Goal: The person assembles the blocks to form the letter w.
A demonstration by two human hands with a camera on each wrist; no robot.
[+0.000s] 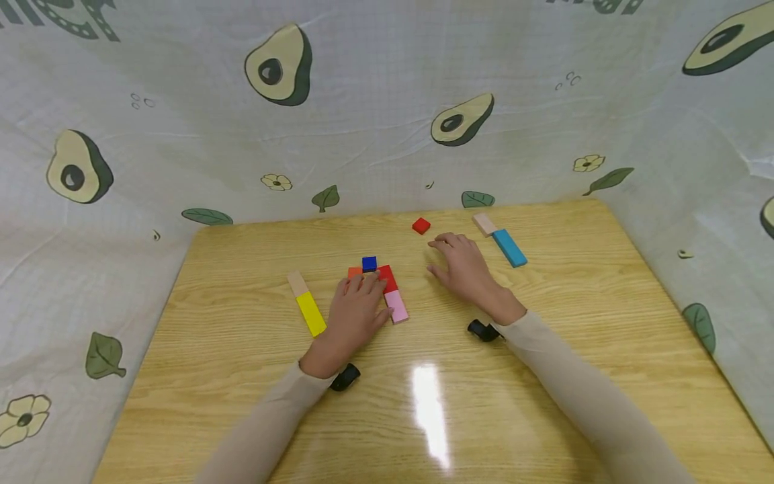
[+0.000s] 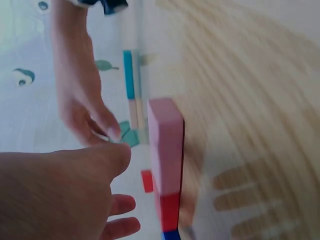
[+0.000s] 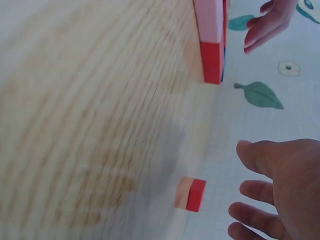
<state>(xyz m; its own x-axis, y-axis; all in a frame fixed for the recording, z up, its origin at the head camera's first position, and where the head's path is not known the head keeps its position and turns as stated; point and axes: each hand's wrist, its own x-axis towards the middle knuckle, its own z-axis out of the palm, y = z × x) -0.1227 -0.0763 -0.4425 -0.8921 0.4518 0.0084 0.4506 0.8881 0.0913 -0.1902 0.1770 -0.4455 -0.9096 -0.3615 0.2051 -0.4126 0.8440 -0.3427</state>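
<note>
My left hand (image 1: 357, 312) is over a group of coloured blocks, its fingers spread and loosely bent. Around its fingertips lie an orange block (image 1: 355, 272), a blue block (image 1: 369, 263) and a red block (image 1: 388, 279); the hand partly hides the orange one. A pink block (image 1: 396, 306) adjoins the red one beside the left thumb. My right hand (image 1: 464, 270) hovers with fingers apart and nothing between them. Beyond its fingertips a small red block (image 1: 421, 226) lies alone, also visible in the right wrist view (image 3: 196, 195).
Left of the left hand, a yellow block (image 1: 311, 314) lies end to end with a beige block (image 1: 297, 283). At the back right, a light blue block (image 1: 510, 248) meets another beige block (image 1: 484, 224). A patterned cloth (image 1: 375, 134) borders the wooden table (image 1: 230, 363).
</note>
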